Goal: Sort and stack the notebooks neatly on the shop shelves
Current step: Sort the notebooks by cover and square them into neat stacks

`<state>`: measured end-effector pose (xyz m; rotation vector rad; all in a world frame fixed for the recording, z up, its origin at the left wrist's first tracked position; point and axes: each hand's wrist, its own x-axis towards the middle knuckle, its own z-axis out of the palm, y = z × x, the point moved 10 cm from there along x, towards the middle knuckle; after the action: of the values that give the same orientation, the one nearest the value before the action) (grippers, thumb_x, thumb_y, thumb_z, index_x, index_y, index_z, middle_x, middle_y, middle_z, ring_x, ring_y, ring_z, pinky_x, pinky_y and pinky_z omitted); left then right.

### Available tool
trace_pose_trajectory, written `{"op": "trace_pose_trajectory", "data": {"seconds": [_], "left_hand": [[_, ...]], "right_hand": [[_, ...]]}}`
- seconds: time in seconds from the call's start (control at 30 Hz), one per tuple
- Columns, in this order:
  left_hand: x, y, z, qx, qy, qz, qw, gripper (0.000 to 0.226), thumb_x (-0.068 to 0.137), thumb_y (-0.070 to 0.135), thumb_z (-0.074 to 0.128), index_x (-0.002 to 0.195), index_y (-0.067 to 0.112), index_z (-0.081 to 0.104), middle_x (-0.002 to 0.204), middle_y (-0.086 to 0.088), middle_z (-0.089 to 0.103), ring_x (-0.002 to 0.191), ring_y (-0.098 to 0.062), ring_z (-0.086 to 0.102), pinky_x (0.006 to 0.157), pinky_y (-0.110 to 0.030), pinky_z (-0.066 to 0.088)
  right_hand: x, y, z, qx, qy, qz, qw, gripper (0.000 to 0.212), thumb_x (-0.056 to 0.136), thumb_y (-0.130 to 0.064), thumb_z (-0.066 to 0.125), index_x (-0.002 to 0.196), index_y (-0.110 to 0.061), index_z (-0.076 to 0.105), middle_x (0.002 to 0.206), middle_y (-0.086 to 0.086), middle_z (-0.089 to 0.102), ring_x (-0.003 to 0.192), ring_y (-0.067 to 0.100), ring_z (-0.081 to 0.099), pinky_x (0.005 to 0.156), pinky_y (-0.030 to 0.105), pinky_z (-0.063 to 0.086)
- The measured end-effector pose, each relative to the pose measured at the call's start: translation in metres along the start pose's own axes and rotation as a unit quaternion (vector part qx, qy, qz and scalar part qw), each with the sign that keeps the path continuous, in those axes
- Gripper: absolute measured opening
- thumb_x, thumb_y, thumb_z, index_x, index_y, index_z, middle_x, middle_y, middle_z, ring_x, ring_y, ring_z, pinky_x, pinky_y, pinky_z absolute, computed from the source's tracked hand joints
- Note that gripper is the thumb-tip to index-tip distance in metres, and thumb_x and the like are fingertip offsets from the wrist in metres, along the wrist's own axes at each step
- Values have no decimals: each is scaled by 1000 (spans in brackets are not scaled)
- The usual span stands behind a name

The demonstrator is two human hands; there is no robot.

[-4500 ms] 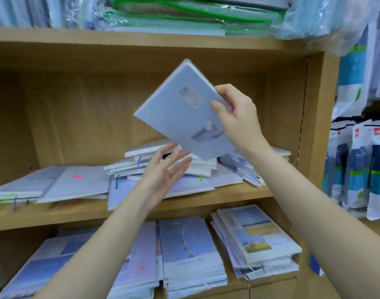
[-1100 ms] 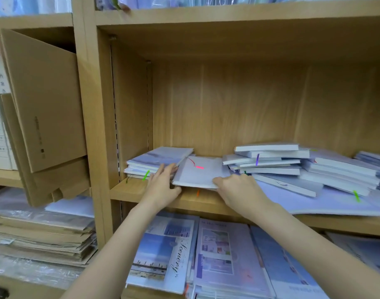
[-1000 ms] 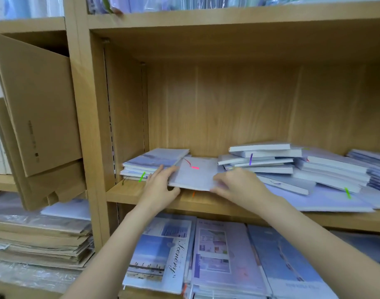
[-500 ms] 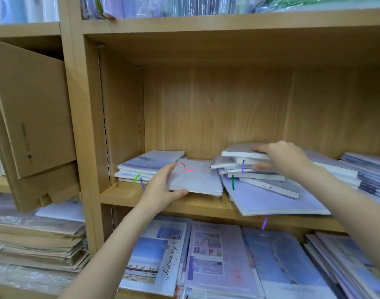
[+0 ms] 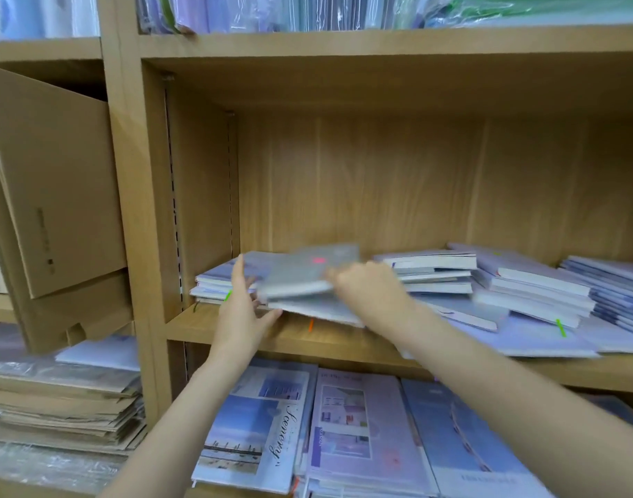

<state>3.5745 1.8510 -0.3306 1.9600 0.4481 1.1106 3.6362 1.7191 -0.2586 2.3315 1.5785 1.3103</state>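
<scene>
My right hand [image 5: 367, 287] grips a grey notebook [image 5: 306, 271] with a pink tag, motion-blurred and held just above another pale notebook [image 5: 320, 310] that lies flat on the middle shelf [image 5: 326, 343]. At the left edges of both notebooks is my left hand [image 5: 244, 306], fingers spread, with its thumb under the lower one. Just behind that hand sits a low stack of lilac notebooks [image 5: 214, 280]. An untidy pile of white-edged notebooks [image 5: 435, 270] lies right of my right hand, with more slanted piles [image 5: 530, 291] beyond it.
Large scenery-cover notebooks [image 5: 257, 422] fill the shelf below. A tilted cardboard box [image 5: 52, 185] and flat brown cartons [image 5: 60, 407] occupy the left bay past the upright [image 5: 131, 195]. Plastic-wrapped stock [image 5: 308, 12] lines the top shelf. A blue stack [image 5: 611, 285] sits far right.
My right hand left the middle pile and came leftward holding the grey pink-tagged notebook, now over the flat one. My left hand stayed at the notebooks' left edge.
</scene>
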Motion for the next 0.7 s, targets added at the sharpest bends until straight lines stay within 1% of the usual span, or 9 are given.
{"op": "trace_pose_trajectory", "data": {"seconds": [0.07,0.1,0.2,0.27,0.37,0.47,0.53,0.63,0.7], "left_hand": [[-2,3,-1,90,-7,58,994,92,81,4,69,148,30,11,137,1,47,118,-15,50,101,-33,41],[-2,6,0,139,-9,96,986,83,82,6,67,147,28,21,139,2,45,123,-16,46,104,-32,37],[-2,18,10,249,-9,180,952,56,81,9,68,133,16,48,137,-2,49,129,-23,41,108,-34,29],[-4,28,24,319,-16,226,920,51,70,11,78,118,16,61,123,-5,60,115,-30,53,98,-45,39],[-9,41,43,375,-12,291,880,52,56,15,87,103,16,67,103,0,68,94,-26,65,83,-41,49],[-10,46,51,342,-41,303,889,52,69,24,79,117,19,60,115,3,63,103,-24,59,89,-39,44],[-5,46,52,307,-67,283,906,50,81,40,65,128,26,51,128,10,54,115,-17,49,98,-36,33],[4,49,56,298,-83,251,917,42,84,44,61,123,31,54,122,12,57,115,-14,48,96,-31,33],[14,46,52,252,-97,188,944,38,81,40,67,117,28,60,117,10,62,112,-13,52,94,-30,38]], "right_hand": [[-9,-17,33,49,-115,-17,992,32,98,-33,38,103,-13,63,100,11,67,96,29,63,66,30,35],[-12,-9,38,85,-137,-7,987,38,98,-41,37,101,-14,64,98,11,67,96,29,61,66,30,35],[-16,42,19,194,-91,36,976,31,94,-40,49,107,-17,67,99,8,69,98,27,61,74,34,44],[-23,80,20,203,-93,73,972,38,89,-38,58,120,-16,62,114,7,66,109,26,56,87,35,43],[-43,121,56,154,-189,130,961,62,83,-44,64,136,-20,44,132,6,53,124,25,44,103,40,33],[-57,151,72,174,-196,186,947,70,82,-46,64,141,-21,36,132,2,49,129,27,38,109,44,27],[-60,153,74,205,-175,183,945,68,83,-41,66,140,-20,36,128,3,50,127,29,38,109,38,27],[-63,151,71,195,-154,180,952,66,85,-34,65,142,-21,34,132,3,47,127,28,34,104,35,29],[-63,151,68,177,-153,188,954,64,85,-36,64,141,-23,35,134,1,47,127,27,34,101,38,33]]}}
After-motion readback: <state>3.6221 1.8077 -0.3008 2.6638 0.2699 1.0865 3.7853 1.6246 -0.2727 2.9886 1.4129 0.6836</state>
